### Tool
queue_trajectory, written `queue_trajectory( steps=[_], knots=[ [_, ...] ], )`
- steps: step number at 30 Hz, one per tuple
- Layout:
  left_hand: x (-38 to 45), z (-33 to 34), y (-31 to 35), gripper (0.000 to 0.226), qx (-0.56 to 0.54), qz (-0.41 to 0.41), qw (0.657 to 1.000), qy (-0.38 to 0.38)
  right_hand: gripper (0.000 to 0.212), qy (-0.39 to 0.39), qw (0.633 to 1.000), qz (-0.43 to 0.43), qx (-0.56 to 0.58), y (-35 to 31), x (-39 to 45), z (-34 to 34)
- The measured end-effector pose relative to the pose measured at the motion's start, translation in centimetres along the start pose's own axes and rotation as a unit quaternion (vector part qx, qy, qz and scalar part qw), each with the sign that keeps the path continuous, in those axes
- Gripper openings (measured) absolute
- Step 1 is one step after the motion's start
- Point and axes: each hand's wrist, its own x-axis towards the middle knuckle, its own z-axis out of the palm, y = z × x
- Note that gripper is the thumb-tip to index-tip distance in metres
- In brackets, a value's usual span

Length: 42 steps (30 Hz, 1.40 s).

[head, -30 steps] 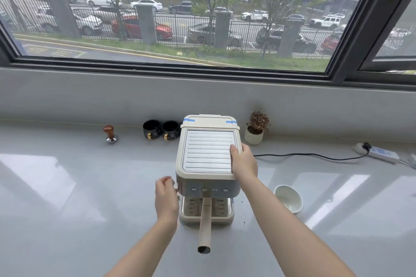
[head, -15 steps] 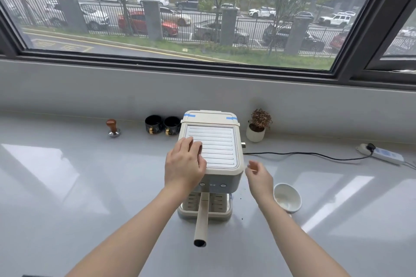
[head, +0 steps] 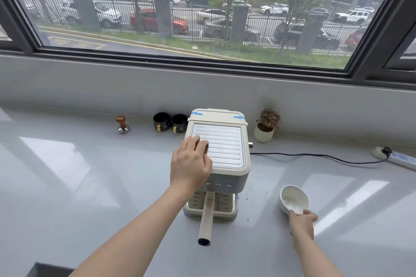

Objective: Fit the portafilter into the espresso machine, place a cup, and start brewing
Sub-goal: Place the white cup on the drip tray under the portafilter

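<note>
**Asker:** Head camera view, looking down at a pale grey desk (head: 67, 186) under a wide window (head: 202, 7). What sits on it?

**Describer:** A cream espresso machine (head: 227, 171) stands in the middle, front facing the viewer. Its portafilter (head: 206, 220) is seated under the front panel, the long handle pointing straight out toward the viewer over the drip tray.

**Asker:** Where are the hands?

**Describer:** The left hand (head: 190, 164) lies palm down on the machine's left top edge, fingers loosely together on the ribbed plate, gripping nothing. The right hand (head: 302, 220) is low on the right, fingers pinched on the near rim of a small white cup (head: 292, 198). The cup rests on the desk, tilted toward the viewer, just to the right of the machine and not under the spout.

**Asker:** Anything else?

**Describer:** Behind the machine, to its left, stand two black mugs (head: 170, 122) and a wooden-handled tamper (head: 122, 124). On the right are a small potted plant (head: 266, 126), a black cable (head: 315, 156) and a power strip (head: 398, 157).
</note>
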Motion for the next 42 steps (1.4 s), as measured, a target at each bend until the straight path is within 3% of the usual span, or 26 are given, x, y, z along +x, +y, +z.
queue_trajectory(
  steps=[4,7,12,27,42],
  knots=[
    [0.0,-0.1,-0.1,0.035,0.001,-0.001,1.0,-0.004,0.035,0.026,0.992,0.057,0.113,0.1,0.7,0.1],
    [0.0,-0.1,0.0,0.034,0.003,-0.001,1.0,-0.004,0.031,0.008,0.987,0.08,0.136,0.6,2.0,-0.6],
    [0.0,0.0,-0.1,0.035,0.011,-0.003,1.0,-0.002,0.019,-0.066,0.989,0.071,0.111,1.2,2.2,-1.1],
    [-0.1,0.0,-0.1,0.037,0.011,-0.002,1.0,-0.001,0.027,-0.108,0.994,-0.02,0.002,1.5,0.3,-1.4],
    [-0.1,0.0,-0.2,0.036,0.0,-0.004,1.0,-0.003,0.023,-0.235,0.961,-0.125,-0.074,-2.9,-7.5,3.6]
  ],
)
